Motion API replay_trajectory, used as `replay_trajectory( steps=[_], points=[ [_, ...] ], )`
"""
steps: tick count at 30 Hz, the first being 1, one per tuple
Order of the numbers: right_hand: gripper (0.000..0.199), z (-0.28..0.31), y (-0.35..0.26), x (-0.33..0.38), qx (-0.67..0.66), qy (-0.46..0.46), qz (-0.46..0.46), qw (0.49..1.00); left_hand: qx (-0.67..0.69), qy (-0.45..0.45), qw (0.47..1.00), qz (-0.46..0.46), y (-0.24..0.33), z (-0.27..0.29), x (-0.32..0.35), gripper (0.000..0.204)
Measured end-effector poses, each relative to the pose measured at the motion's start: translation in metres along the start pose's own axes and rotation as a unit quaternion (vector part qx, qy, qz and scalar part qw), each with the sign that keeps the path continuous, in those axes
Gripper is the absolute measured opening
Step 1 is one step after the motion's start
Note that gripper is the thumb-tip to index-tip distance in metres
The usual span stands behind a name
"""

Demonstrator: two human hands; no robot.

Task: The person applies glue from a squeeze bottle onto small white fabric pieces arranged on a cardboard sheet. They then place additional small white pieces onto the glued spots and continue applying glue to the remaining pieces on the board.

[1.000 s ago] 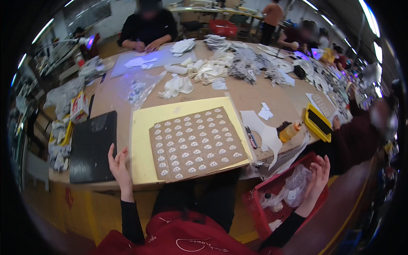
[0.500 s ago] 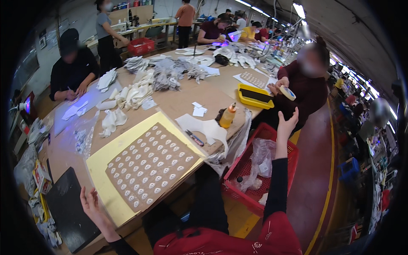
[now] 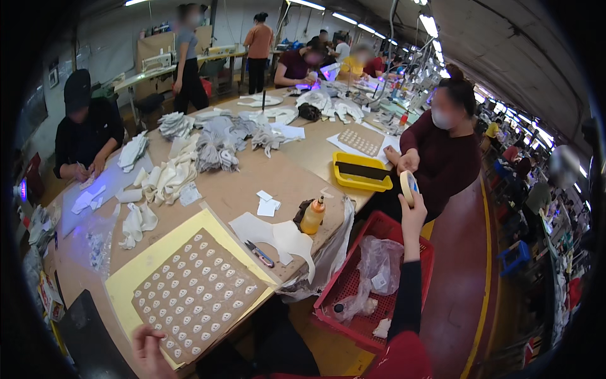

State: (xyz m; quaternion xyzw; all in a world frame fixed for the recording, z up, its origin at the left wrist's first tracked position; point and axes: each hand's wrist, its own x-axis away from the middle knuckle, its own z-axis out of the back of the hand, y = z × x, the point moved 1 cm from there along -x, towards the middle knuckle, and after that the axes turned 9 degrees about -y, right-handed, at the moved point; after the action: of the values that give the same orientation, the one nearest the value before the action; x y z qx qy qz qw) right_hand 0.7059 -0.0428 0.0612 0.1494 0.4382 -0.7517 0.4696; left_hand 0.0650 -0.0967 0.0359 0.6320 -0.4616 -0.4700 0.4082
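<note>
At the right, my right hand [image 3: 414,218] grips the lower edge of a roll of cream tape [image 3: 405,191]. A co-worker in a dark red top [image 3: 445,148] faces me, one hand [image 3: 409,161] at the roll's upper edge. My left hand [image 3: 151,354] is low at the left with loosely bent fingers, near the corner of a brown sheet [image 3: 257,280]. I see nothing in that hand. Rows of small white rounded-triangle pieces [image 3: 186,283] cover the brown sheet, which lies on a larger yellow sheet [image 3: 120,278].
Right of the sheets are snips [image 3: 260,254], white cut fabric [image 3: 278,234] and an amber bottle [image 3: 312,218]. A yellow tray [image 3: 361,183] rests at the table edge. Below stands a red crate [image 3: 338,290] holding plastic bags. Fabric piles [image 3: 218,148] and other workers are farther back.
My right hand, previously open and reaching, now holds the tape roll that the co-worker held out. My left hand has moved toward the brown sheet's near corner. The view has shifted.
</note>
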Motion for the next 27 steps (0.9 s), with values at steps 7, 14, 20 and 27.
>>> replay_trajectory(
  steps=[7, 14, 20, 27],
  points=[
    [0.016, -0.052, -0.121, 0.123, -0.365, -0.121, 0.221, 0.896, 0.013, -0.446, 0.889, 0.102, -0.055, -0.148, -0.043, 0.043],
    [0.02, -0.151, -0.199, 0.271, -0.409, -0.33, 0.299, 0.797, 0.201, -0.437, 0.848, 0.225, -0.123, -0.084, -0.064, 0.082],
    [0.064, -0.198, -0.253, 0.314, -0.509, -0.369, 0.215, 0.747, 0.216, -0.34, 0.887, 0.226, -0.129, -0.008, -0.069, 0.059],
    [0.074, -0.234, -0.27, 0.325, -0.683, -0.449, 0.034, 0.575, 0.107, -0.345, 0.917, 0.17, -0.154, 0.029, -0.071, 0.048]
  ],
)
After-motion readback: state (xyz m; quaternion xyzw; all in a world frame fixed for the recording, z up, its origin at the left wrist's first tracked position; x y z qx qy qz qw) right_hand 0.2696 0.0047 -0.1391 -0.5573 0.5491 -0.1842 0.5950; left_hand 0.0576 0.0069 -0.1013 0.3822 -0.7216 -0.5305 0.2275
